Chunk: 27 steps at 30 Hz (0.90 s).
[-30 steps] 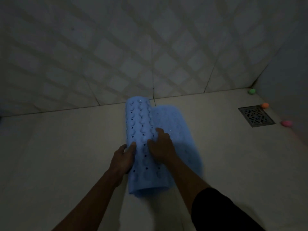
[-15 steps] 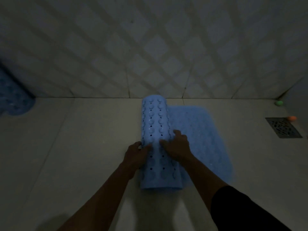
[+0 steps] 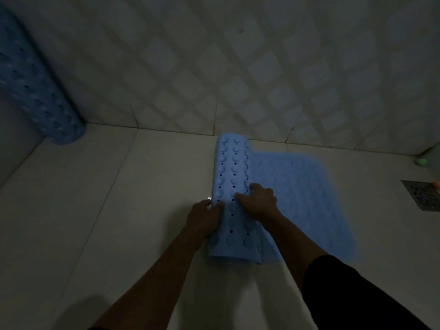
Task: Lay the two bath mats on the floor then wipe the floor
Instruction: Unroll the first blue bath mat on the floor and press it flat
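Note:
A light blue bath mat [image 3: 297, 194] lies partly unrolled on the pale tiled floor, its flat part spread to the right. Its rolled part [image 3: 232, 167], with suction cups and small holes showing, lies along the flat part's left edge. My left hand [image 3: 202, 219] grips the roll's left side with curled fingers. My right hand [image 3: 258, 201] rests on top of the roll, fingers bent over it. A second blue mat [image 3: 35, 91], still rolled, leans upright in the far left corner.
A metal floor drain [image 3: 422, 195] sits at the right edge, with a small green object [image 3: 421, 161] and an orange one [image 3: 437, 184] near it. The diamond-patterned wall [image 3: 238, 67] stands just behind the mat. Bare floor [image 3: 95, 210] stretches left of the roll.
The roll has moved left, leaving more flat mat on its right. My view has swung left, bringing the second rolled mat into sight. Both hands stay on the roll.

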{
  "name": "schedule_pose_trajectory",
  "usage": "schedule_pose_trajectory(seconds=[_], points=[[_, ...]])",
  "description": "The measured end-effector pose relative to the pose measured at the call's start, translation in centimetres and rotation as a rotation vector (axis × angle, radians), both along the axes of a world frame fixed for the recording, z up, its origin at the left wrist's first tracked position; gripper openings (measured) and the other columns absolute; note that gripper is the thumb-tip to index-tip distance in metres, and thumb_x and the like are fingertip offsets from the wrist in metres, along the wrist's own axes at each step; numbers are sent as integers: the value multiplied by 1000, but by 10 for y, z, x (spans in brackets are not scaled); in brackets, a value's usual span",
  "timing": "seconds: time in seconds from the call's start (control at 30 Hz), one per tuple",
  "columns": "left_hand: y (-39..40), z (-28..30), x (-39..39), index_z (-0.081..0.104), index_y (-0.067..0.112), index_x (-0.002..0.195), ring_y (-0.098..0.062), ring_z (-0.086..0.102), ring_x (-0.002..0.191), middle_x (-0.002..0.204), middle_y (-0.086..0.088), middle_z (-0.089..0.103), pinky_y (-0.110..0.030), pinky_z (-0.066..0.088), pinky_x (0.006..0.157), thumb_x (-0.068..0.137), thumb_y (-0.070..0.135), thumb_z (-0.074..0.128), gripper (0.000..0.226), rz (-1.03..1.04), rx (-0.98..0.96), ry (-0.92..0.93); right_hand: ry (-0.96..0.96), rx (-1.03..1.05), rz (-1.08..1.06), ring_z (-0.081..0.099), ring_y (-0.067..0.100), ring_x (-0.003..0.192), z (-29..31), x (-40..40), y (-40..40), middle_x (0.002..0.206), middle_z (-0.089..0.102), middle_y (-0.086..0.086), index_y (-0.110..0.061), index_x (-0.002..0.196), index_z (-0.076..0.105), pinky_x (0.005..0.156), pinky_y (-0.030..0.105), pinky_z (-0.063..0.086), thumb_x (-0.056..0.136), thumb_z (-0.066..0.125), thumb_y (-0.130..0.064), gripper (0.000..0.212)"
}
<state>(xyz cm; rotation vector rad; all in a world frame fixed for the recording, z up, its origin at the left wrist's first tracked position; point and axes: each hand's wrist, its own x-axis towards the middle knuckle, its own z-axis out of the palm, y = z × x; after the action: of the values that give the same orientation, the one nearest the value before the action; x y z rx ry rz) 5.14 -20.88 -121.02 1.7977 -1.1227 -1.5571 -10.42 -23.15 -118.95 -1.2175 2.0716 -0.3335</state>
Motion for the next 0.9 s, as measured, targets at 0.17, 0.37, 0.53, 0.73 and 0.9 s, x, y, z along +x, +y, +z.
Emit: schedule_pose_trajectory(seconds=[0.17, 0.37, 0.53, 0.73, 0.9], points=[[0, 2, 23, 65, 17, 128, -29, 66, 106, 122, -8, 68, -45, 56, 92, 86, 51, 68, 54, 16, -22, -55, -244, -165, 16, 52, 35, 124, -6, 24, 3, 141, 47, 19, -18, 139, 35, 101, 43, 45, 92, 65, -38, 59], [5, -4, 54, 60, 11, 133, -26, 67, 104, 114, -7, 69, -42, 57, 93, 85, 53, 71, 64, 112, -46, -97, -231, -80, 121, 44, 38, 131, -21, 51, -7, 146, 37, 20, -17, 149, 29, 106, 47, 43, 88, 69, -43, 78], [9, -8, 71, 58, 14, 136, -26, 68, 104, 118, -12, 70, -40, 57, 91, 83, 41, 78, 63, 58, -24, -183, -241, -70, 226, 46, 38, 130, -35, 84, -9, 146, 44, 16, -21, 150, 27, 107, 48, 42, 87, 65, -39, 76], [10, -12, 83, 57, 10, 133, -13, 66, 78, 101, -5, 70, -20, 56, 65, 84, 32, 78, 58, 47, -88, -256, -365, -162, 224, 47, 33, 130, -31, 112, -14, 147, 43, 16, -13, 150, 27, 106, 44, 43, 95, 58, -29, 65], [7, -14, 99, 57, 15, 133, -25, 70, 98, 117, -10, 71, -37, 60, 79, 68, 48, 87, 79, 111, -49, -278, -416, -185, 260, 51, 31, 128, -26, 127, -25, 142, 49, 16, -10, 145, 36, 107, 44, 43, 98, 55, -19, 51]])
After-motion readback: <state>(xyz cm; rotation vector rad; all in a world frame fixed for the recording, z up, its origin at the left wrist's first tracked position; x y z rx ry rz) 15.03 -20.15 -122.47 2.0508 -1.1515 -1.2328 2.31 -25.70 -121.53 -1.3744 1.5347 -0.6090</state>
